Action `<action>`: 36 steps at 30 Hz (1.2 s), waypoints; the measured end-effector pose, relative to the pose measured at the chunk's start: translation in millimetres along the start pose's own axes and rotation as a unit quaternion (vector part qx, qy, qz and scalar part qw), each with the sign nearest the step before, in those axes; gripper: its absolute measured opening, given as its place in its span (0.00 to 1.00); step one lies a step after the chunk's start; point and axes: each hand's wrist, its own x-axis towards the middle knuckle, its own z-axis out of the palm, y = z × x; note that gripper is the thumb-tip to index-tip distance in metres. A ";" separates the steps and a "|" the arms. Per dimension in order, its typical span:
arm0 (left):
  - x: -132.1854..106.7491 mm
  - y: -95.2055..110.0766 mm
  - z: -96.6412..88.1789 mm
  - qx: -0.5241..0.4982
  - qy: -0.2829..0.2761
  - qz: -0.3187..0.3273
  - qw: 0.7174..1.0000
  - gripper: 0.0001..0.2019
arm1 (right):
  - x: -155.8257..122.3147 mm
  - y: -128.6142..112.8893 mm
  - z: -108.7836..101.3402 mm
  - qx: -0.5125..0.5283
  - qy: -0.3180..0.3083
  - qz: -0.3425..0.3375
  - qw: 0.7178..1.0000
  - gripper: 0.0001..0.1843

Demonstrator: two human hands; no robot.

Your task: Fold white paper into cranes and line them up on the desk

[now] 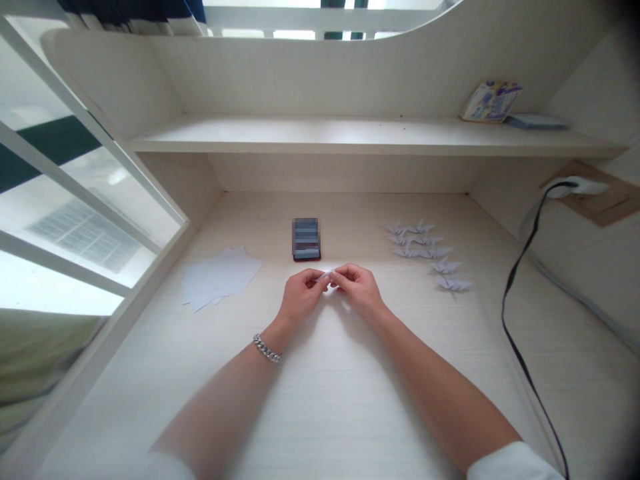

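Between my fingertips is a small piece of folded white paper (pixel 326 274), mostly covered by the fingers. My left hand (pixel 303 291) pinches it from the left side, and my right hand (pixel 356 285) grips its right end; the two thumbs nearly meet. Just beyond the hands lies a phone (pixel 307 239) with its screen facing up. To the left, loose white paper sheets (pixel 220 277) overlap in a spread pile. Several folded paper cranes (pixel 420 240) stand in rows on the right.
A pale wooden desk (pixel 320 400) carries everything, with a raised shelf (pixel 310 133) behind it. On the shelf's right sit a printed packet (pixel 491 101) and a flat blue item (pixel 537 122). A black cable (pixel 513 277) runs down from the wall socket (pixel 583 186). White bars (pixel 100 190) border the left.
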 end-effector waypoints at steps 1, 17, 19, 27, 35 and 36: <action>0.1 -0.4 -0.5 0.006 0.002 0.001 1.000 0.13 | 0.2 0.1 -0.6 -0.001 -0.006 0.003 1.000 0.13; 2.3 -5.7 -1.7 0.011 0.004 -0.009 1.000 0.12 | 1.9 3.3 -4.0 -0.041 -0.028 -0.009 0.999 0.13; 2.3 -5.7 -1.7 0.014 0.003 -0.009 1.000 0.13 | 2.4 3.8 -5.3 -0.061 -0.027 -0.015 0.998 0.12; 2.1 -3.6 -1.4 -0.010 0.018 0.000 1.000 0.13 | 2.2 0.9 -5.4 -0.049 -0.023 -0.021 0.998 0.13; 3.5 -4.1 -0.9 -0.098 0.025 -0.022 0.995 0.18 | 2.7 -3.2 -5.4 0.020 -0.027 0.028 0.999 0.14; 4.2 -4.5 -0.7 -0.122 0.035 -0.029 0.991 0.21 | 1.9 -3.2 -4.8 0.024 -0.031 0.027 0.999 0.14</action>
